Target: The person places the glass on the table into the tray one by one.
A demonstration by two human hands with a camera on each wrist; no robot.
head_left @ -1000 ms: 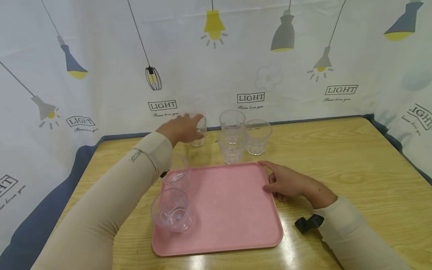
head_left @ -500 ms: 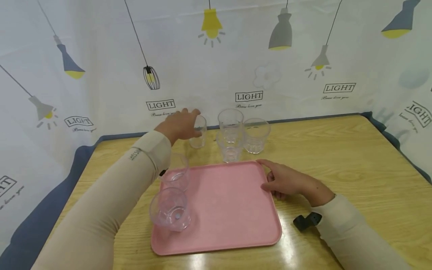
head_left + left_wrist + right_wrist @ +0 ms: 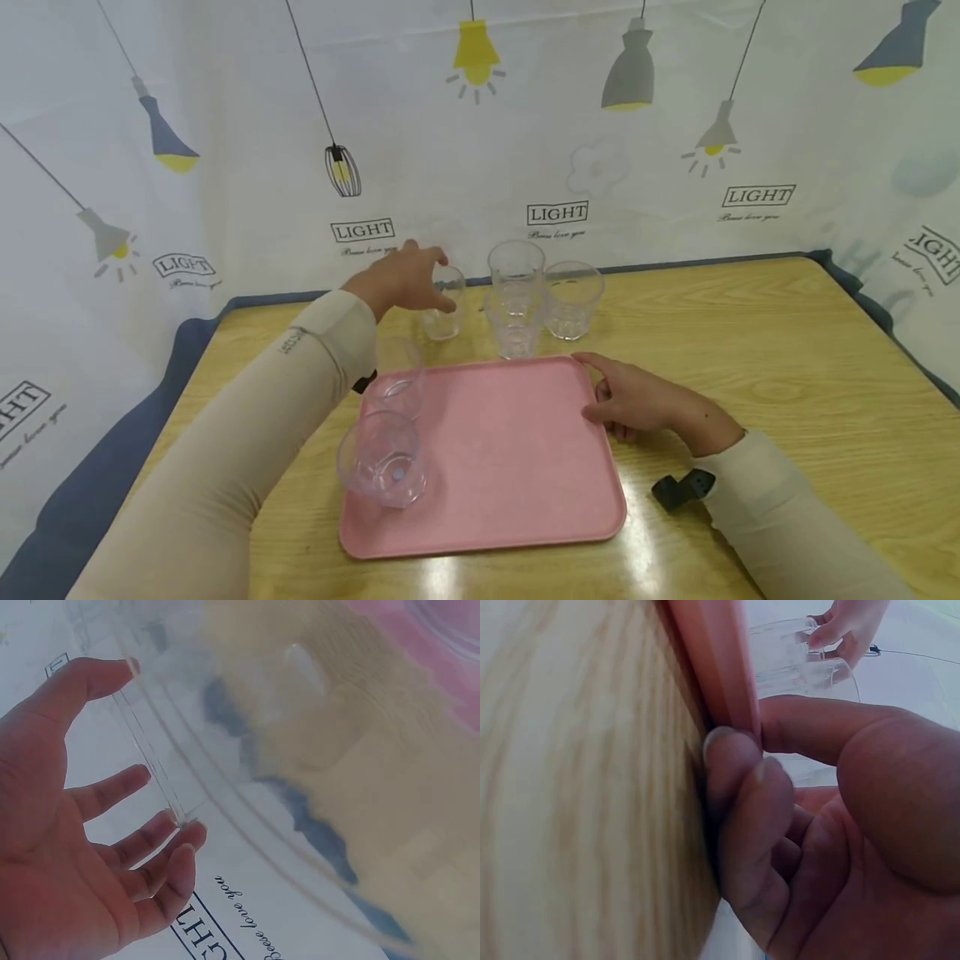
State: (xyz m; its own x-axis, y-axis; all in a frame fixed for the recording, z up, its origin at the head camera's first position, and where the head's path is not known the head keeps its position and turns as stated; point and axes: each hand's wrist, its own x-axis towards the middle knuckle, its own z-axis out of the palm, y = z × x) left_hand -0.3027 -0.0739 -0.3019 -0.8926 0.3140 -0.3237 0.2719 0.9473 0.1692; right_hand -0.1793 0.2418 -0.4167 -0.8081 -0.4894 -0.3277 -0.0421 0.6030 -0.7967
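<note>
My left hand (image 3: 405, 279) reaches to the back of the table, thumb and fingers curved around a clear drinking glass (image 3: 447, 323). In the left wrist view, the thumb and fingertips of that hand (image 3: 97, 817) meet the glass's transparent edge from opposite sides. A pink tray (image 3: 517, 450) lies flat in front of me. My right hand (image 3: 641, 404) pinches its right edge near the far corner, thumb on top; the right wrist view shows curled fingers (image 3: 746, 817) at the tray's side, against the wood.
Two clear glasses stand on the tray's left side, a near one (image 3: 386, 467) and a far one (image 3: 401, 387), partly behind my left sleeve. Behind the tray are a tall glass (image 3: 516, 267), one overlapping it in front (image 3: 516, 337), and a wide one (image 3: 572, 304). A printed curtain (image 3: 675, 167) backs the table.
The glass at my left hand has come a little closer to the tray, and its thumb has lowered with it. My right hand keeps its place on the tray's edge.
</note>
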